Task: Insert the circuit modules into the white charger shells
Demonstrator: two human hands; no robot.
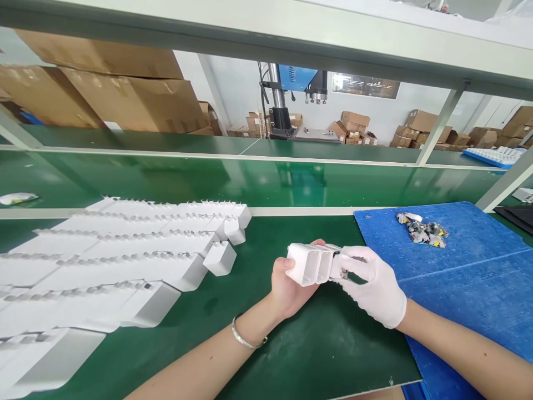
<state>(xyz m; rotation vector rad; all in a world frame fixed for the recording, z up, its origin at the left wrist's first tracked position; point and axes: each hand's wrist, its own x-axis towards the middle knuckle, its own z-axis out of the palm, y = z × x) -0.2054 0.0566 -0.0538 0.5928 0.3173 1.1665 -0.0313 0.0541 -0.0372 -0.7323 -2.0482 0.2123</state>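
On the green workbench [258,344], rows of white plastic housings [125,250] lay at the left, and to their right my bare left hand [287,291] was wrapped around a short stack of open-ended white housings [314,264], its long axis running roughly left to right. My gloved right hand [372,286] was nearer the stack's right end, thumb and finger bent against it, though I couldn't tell what they pinched; further right, a blue board [466,289] bore a clump of small parts [425,230].
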